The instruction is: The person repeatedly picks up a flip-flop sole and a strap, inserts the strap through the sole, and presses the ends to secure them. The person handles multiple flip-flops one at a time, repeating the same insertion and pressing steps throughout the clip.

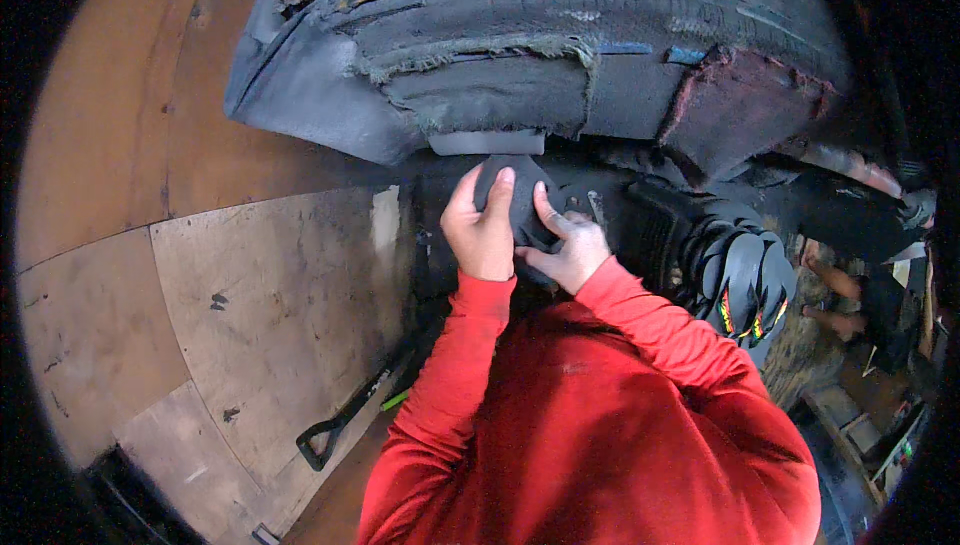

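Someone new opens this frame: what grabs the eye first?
The bright red top filling the lower middle. Just above it, the left hand and right hand hold a dark grey piece between them, below a dusty grey bulk with ragged cloth on it that spans the top. Right of the hands, a stack of black, rounded pieces stands out for its red-and-yellow marks.
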